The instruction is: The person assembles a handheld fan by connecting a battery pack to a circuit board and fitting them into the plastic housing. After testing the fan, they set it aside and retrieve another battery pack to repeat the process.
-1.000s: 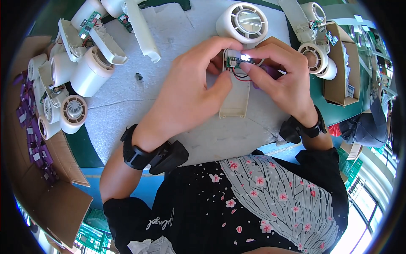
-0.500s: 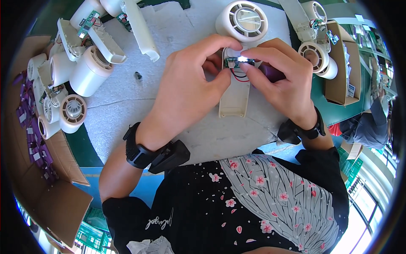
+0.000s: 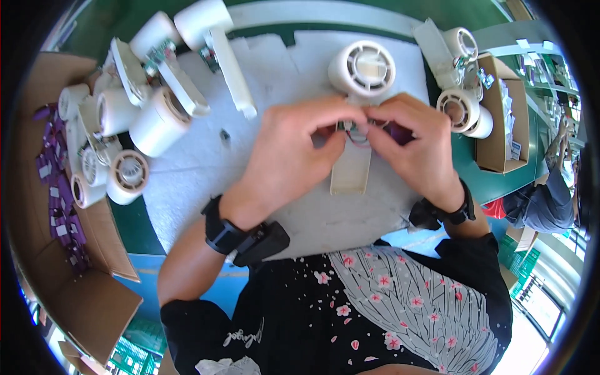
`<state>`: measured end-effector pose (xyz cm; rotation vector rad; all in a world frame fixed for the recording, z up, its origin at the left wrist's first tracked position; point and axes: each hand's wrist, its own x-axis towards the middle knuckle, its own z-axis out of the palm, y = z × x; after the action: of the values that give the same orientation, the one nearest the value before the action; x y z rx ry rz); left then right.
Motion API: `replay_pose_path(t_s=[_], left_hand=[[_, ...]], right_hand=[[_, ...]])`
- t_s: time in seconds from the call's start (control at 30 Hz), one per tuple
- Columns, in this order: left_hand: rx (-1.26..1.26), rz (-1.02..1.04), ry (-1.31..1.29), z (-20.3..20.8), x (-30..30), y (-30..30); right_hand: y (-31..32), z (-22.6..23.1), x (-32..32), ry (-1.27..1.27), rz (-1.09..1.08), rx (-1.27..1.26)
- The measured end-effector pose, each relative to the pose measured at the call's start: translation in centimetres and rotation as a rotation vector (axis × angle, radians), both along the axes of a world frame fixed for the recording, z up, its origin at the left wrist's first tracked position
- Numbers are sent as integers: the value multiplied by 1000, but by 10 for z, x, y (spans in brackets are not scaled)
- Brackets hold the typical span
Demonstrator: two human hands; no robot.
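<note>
A white handheld fan lies in front of me, its round head [image 3: 362, 70] at the far end and its open handle shell [image 3: 349, 174] pointing toward me. Over the shell, a small green circuit board [image 3: 345, 127] with thin red and black wires is pinched by my left hand [image 3: 284, 153] at its left end. The fingers of my right hand [image 3: 415, 140] close on the board's right end, mostly covering it. Beneath the right palm shows a purple battery cell [image 3: 400, 132]; whether the hand grips it is hidden. Some blur softens the fingertips.
Several opened white fan units [image 3: 159, 122] crowd the left, beside a cardboard box [image 3: 94, 306] holding purple battery cells [image 3: 59, 200]. Another opened fan [image 3: 459, 112] and a carton [image 3: 500, 147] stand right. A grey-white mat [image 3: 194, 169] covers the table. A person [image 3: 544, 203] is at far right.
The view has shifted, so the table things sit lower in it. The bright light on the circuit board no longer shows; my right fingertips cover more of the board. Both hands remain at it.
</note>
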<state>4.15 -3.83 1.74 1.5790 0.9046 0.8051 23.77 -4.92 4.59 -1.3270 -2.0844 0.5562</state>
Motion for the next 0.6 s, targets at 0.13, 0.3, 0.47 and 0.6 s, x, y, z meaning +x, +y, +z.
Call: replay_pose_path(t_s=[0.13,0.3,0.47,0.6], left_hand=[[19,2,132,5,0,-1],[160,19,108,9,1,-1],[118,-16,93,9,0,5],[140,25,82,6,-2,6]], right_hand=[[-1,2,1,61,-74,-170],[5,17,10,86,14,-580],[8,19,27,65,297,-573],[6,19,34,121,284,-503]])
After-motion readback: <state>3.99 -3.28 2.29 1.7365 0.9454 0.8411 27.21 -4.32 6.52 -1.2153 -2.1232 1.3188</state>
